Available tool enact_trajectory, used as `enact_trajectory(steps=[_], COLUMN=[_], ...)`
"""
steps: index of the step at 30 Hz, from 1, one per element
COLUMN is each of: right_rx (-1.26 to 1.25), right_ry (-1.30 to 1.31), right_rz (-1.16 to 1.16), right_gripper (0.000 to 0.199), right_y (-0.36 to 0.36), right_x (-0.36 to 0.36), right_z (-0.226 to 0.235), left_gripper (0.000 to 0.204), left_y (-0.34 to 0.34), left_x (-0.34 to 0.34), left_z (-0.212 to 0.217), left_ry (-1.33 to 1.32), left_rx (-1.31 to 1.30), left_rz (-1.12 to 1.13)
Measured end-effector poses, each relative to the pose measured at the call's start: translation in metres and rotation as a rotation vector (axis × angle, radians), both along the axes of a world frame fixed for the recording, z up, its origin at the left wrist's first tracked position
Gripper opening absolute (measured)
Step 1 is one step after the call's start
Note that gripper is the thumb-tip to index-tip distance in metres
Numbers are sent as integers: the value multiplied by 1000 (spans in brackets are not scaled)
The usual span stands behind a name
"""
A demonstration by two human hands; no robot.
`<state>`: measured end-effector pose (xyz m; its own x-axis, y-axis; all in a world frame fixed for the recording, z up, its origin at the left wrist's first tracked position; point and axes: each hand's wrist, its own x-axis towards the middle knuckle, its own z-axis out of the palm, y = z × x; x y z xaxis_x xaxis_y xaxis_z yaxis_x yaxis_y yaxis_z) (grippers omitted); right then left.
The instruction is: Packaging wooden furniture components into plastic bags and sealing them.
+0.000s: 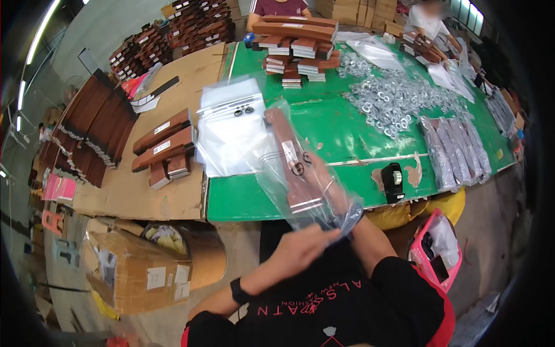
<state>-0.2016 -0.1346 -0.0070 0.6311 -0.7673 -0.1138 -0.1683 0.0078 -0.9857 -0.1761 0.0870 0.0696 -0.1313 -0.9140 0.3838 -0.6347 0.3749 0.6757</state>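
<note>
A clear plastic bag [267, 173] with dark printed marks hangs tilted over the table's near edge. Inside it lies a reddish-brown, wood-coloured bar [284, 139] with a white label and a pale striped near end. My right hand [325, 180] is closed along the bar's right side, partly seen through plastic; whether it is inside or behind the bag I cannot tell. Low at the bag's mouth, my left hand [303, 246] pinches the plastic edge. A stack of flat clear bags [231, 124] rests just left of the filled one.
Brown bars [165, 147] lie on cardboard at left, beside a tall stack [95, 130]. Ahead stands another bar pile [298, 46]. Metal rings [399, 98], wrapped packs [454, 153] and a tape dispenser [393, 182] occupy the green table [341, 130]. Two people sit across. A carton [136, 272] stands below.
</note>
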Motion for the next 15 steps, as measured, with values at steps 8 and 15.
enact_trajectory(steps=[8,15], right_rx=[-326,-803], right_ry=[-114,281], right_rz=[391,501], right_gripper=[60,62], right_y=[-46,-69], right_x=[23,15], right_z=[21,3], left_gripper=[64,71], left_y=[-64,-106], left_x=[-11,-11], left_z=[-6,-44], left_ry=[254,574], left_rx=[14,184], left_rz=[-30,0])
